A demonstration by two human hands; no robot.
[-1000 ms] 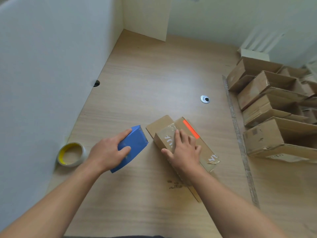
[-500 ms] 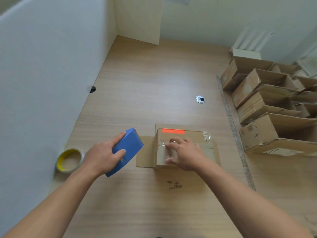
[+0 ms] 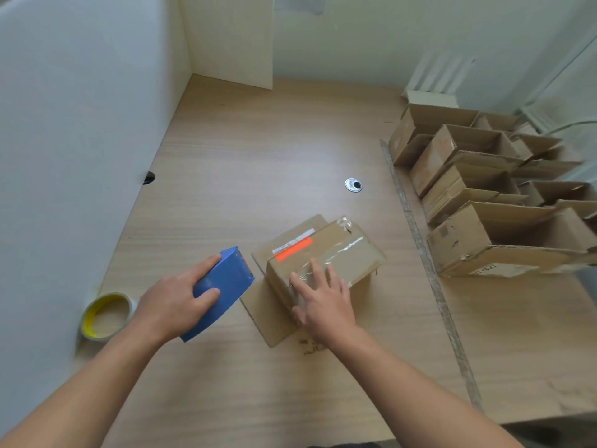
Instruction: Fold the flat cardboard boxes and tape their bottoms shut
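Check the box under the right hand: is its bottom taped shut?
Shut. Clear tape runs along the upturned face of the box; the right hand presses it.

Box (image 3: 326,257) now turned counterclockwise

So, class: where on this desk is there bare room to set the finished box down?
The widest bare patch is the far desktop, between the left partition and the grommet. The near edge between the forearms is also bare. The right side is crowded with folded boxes; the tape roll fills the near-left corner.
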